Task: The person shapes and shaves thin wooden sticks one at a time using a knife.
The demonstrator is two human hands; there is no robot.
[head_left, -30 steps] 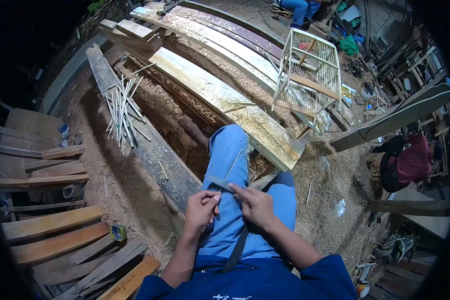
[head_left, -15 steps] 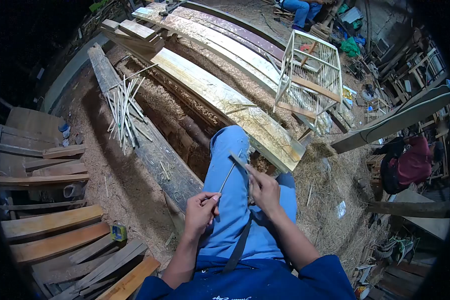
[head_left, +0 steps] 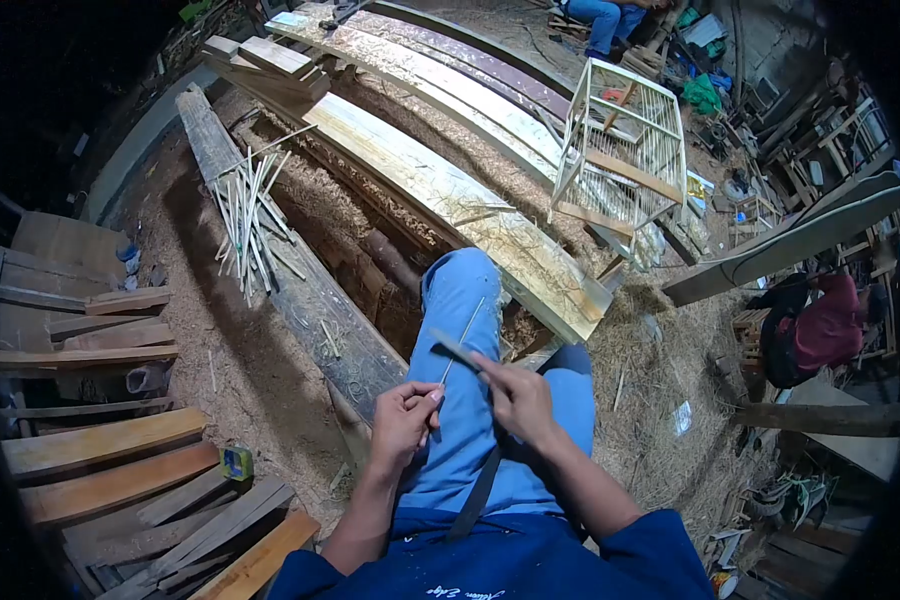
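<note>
- We see a thin bamboo stick (head_left: 463, 335) lying along the person's left thigh, slanting up and away over the blue trouser leg (head_left: 460, 300).
- Our left hand (head_left: 402, 420) pinches the near end of the stick, fingers curled together and clamped on it.
- Our right hand (head_left: 518, 400) grips a dark, flat blade (head_left: 457, 350), fingers closed around it; the blade lies across the stick just beyond the left hand's fingertips, touching it.
- A dark strap (head_left: 475, 495) runs down between the legs toward the blue shirt at the bottom edge.
- Just beyond the knee lies a long pale plank (head_left: 440, 195), running up and to the left, with more planks (head_left: 420, 70) behind it.
- To the left of the leg a weathered grey beam (head_left: 270, 250) carries a loose bundle of sticks (head_left: 250, 220) like the one held.
- A slatted wooden cage (head_left: 625, 150) stands on the far planks, to the right of the pale plank.
- Sawdust and shavings (head_left: 650, 390) cover the ground around the legs.
- Short boards (head_left: 110, 450) are stacked at the lower left, a small yellow-green tin (head_left: 236, 463) beside them.
- Another person in blue trousers (head_left: 595, 15) sits at the top edge, well apart.
</note>
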